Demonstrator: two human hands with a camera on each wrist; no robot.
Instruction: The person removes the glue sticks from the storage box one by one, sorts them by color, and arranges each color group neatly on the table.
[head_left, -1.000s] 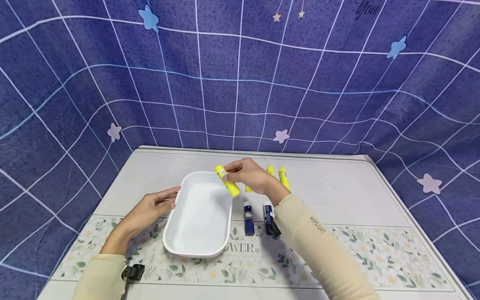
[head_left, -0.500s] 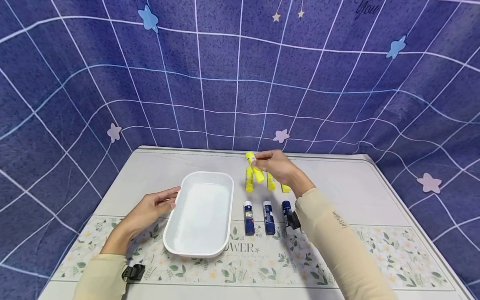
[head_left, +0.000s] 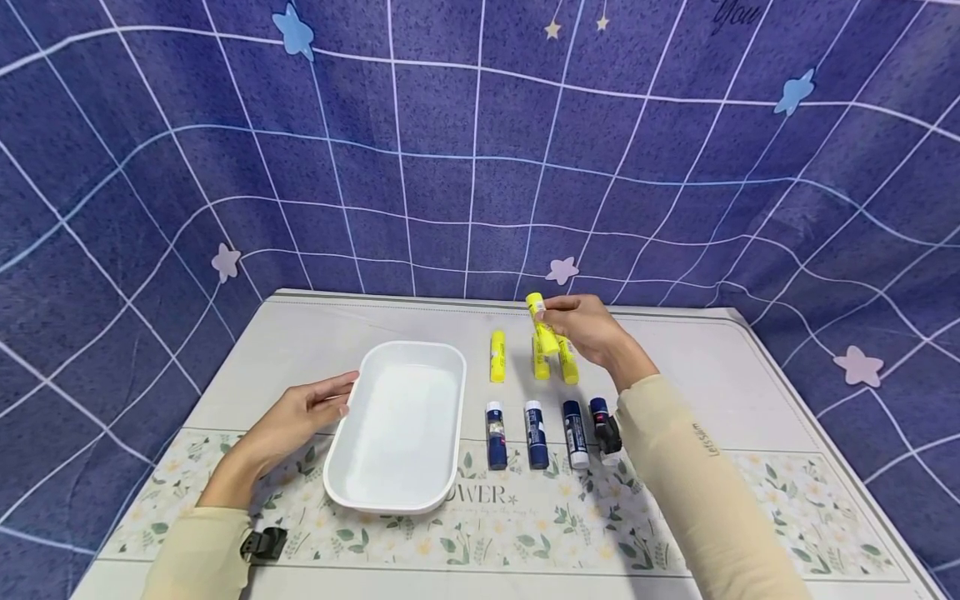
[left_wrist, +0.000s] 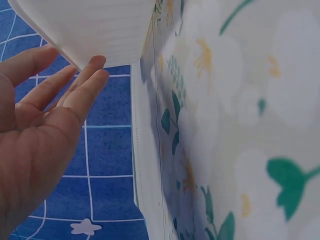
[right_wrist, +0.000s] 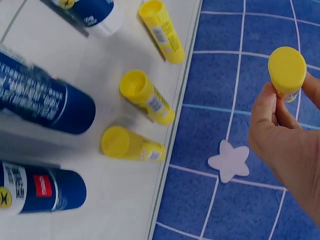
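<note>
My right hand (head_left: 588, 325) pinches a yellow glue stick (head_left: 542, 323) between thumb and fingers, tilted and raised over the back row. Below it lie a middle yellow glue stick (head_left: 540, 360) and a right one (head_left: 568, 363), partly covered from the head camera; another yellow glue stick (head_left: 497, 357) lies farther left. In the right wrist view the held stick's round end (right_wrist: 287, 67) faces the camera. My left hand (head_left: 303, 412) rests its straight fingers against the left side of a white rectangular tray (head_left: 335, 492). The left wrist view shows those fingertips (left_wrist: 97, 62) at the tray's edge.
Several dark blue glue sticks (head_left: 537, 435) lie in a row in front of the yellow ones, the rightmost partly behind the black wrist camera (head_left: 609, 433). A floral-printed cloth (head_left: 697, 508) covers the table. Behind its far edge hangs a blue grid-patterned curtain (head_left: 420, 208).
My right hand has carried the yellow glue stick rightward and back, from the tray's right rim to above the yellow row. The left hand stays at the tray.
</note>
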